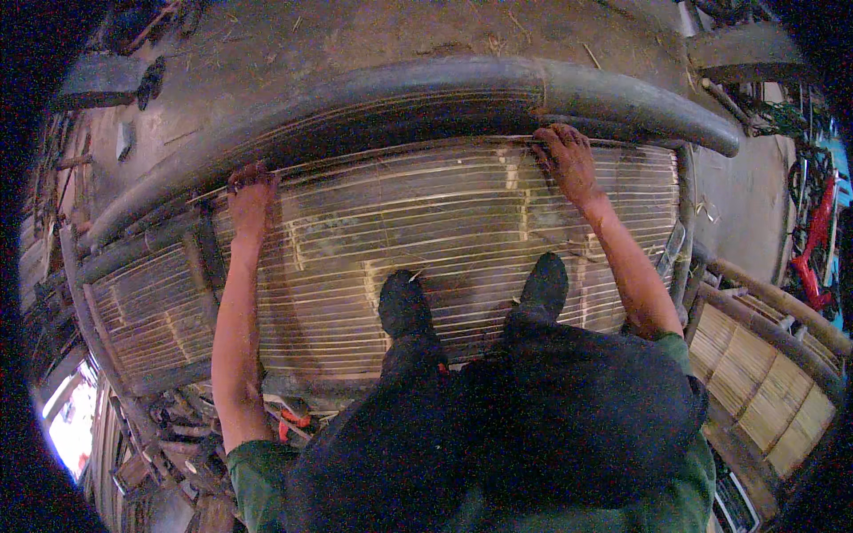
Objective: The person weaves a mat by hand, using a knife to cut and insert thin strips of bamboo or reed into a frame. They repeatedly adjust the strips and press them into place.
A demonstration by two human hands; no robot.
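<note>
Head view. Showed a slatted bamboo panel [462,209] at centre within dark framing, with two dark-covered feet [404,306] on or over it. Showed, along its far edge, a thin pale strip [400,149], with the left hand [252,186] toward its left end and the right hand [566,164] farther right, both with fingers bent at that edge. Could not tell a firm grip from a light touch in either. Judged the strip light, springy and liable to split, with possibly sharp edges; judged the panel stiffer along its slats than across. Judged two well-separated holds on the strip better than one. Showed, for movement, a dark gap [418,123] between strip and thick rounded rail [418,75], with floor [355,35] beyond. Showed a dark post [684,195] at the panel's right end, probably limiting sideways travel.
</note>
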